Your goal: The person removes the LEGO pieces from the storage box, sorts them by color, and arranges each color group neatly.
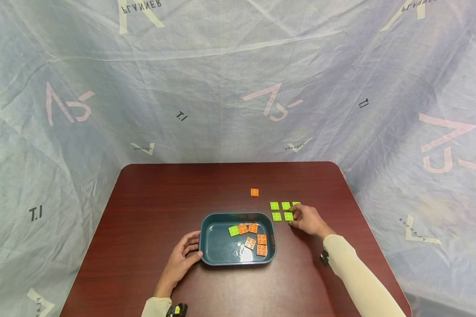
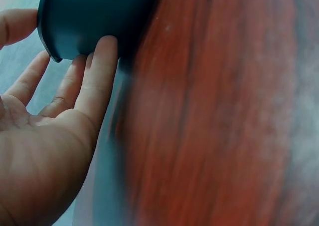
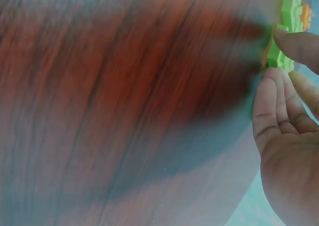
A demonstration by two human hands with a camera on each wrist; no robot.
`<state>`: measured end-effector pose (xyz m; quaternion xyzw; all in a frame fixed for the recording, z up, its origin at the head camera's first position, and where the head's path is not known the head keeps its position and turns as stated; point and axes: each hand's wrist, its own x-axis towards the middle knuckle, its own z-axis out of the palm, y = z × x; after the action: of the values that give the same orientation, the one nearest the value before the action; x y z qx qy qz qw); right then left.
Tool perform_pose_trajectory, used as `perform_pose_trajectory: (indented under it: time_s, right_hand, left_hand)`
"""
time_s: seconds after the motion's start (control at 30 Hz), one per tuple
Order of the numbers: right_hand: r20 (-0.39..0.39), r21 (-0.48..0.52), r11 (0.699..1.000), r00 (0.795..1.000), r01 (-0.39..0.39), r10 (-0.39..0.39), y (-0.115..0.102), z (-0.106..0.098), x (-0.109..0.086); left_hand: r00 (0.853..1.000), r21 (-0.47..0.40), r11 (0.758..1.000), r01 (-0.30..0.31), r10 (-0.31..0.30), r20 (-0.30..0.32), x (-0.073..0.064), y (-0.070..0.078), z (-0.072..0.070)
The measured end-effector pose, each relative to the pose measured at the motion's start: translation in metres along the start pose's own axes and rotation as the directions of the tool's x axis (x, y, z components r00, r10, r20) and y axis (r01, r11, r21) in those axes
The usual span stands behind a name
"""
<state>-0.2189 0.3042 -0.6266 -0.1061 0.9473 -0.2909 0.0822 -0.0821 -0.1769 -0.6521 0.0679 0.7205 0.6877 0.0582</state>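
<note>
At the far left, the left hand (image 1: 181, 259) has its fingers extended and loosely spread, their tips resting on the outer wall of a dark teal, rounded rectangular tray (image 1: 220, 246); its thumb touches the tray's rim and is well apart from the fingers. Inside the tray, to the right of those fingers, lie one lime-green square studded plastic block (image 1: 233, 230) and five orange square studded plastic blocks (image 1: 262, 239). Farther from the person, beyond the tray and left of the right fingertips, a lone orange block (image 1: 254, 192) sits on the reddish-brown wood-grain table (image 1: 162, 198). Just left of the right fingers, three green blocks (image 1: 274, 205) stand apart from one another; another (image 1: 296, 204) lies just beyond them, partly hidden. The right hand (image 1: 310, 220) pinches the nearer row's right-hand green block (image 1: 288, 216) between thumb and fingertips, the gap only block-wide.
</note>
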Motion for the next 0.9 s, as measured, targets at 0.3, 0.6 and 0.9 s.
perform_pose_trajectory:
  time_s: [0.3, 0.6, 0.9]
  right_hand:
    - [-0.068, 0.028, 0.999, 0.998, 0.017, -0.015, -0.010, -0.008, -0.003]
    - [-0.081, 0.046, 0.995, 0.993, 0.093, -0.089, -0.035, -0.014, -0.004]
    - [-0.064, 0.064, 0.988, 0.989, 0.139, -0.135, -0.069, -0.011, -0.002]
  left_hand:
    - [1.000, 0.005, 1.000, 0.007, -0.007, -0.006, 0.001, 0.001, 0.000]
    - [1.000, 0.019, 1.000, 0.018, -0.018, -0.011, 0.002, 0.002, 0.000]
    - [1.000, 0.013, 1.000, 0.024, -0.023, -0.013, 0.000, 0.001, 0.000]
